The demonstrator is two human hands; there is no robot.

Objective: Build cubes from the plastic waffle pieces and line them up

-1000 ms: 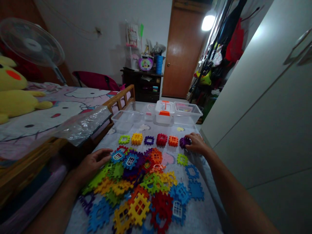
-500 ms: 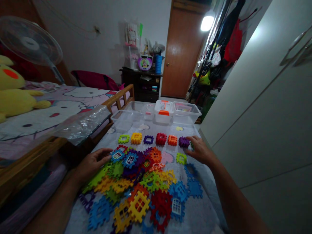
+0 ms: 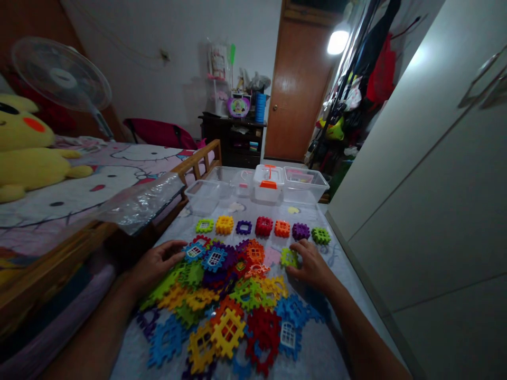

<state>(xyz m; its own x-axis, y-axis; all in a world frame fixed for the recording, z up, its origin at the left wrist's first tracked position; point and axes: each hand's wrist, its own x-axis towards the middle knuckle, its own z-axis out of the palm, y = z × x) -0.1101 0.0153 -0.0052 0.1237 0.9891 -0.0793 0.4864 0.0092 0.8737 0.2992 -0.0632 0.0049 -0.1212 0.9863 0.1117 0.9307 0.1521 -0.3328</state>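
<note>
My right hand [image 3: 311, 264] has its thumb and fingers around the edge of a lime-green interlocking building piece [image 3: 289, 257] at the right of the pile. My left hand [image 3: 160, 262] rests at the pile's left side, thumb and fingers apart, close to a blue window piece [image 3: 194, 252]; whether it touches is unclear. Another blue window piece [image 3: 214, 258] lies beside that one. Beyond the pile runs a row of sorted pieces, among them a yellow stack [image 3: 224, 225], a red stack [image 3: 263, 226], a purple stack [image 3: 301, 231] and a green stack [image 3: 321, 235].
Clear plastic boxes [image 3: 208, 195] stand at the far end of the cloth-covered surface, one with a white lid and an orange latch [image 3: 268, 184]. A wooden bed rail [image 3: 198, 161] borders the left. A pale cabinet [image 3: 428, 184] flanks the right.
My right hand has left the far-right stacks, come nearer and taken hold of the lime-green piece, shifting it slightly left. The green stack now shows fully. My left hand is nearly still.
</note>
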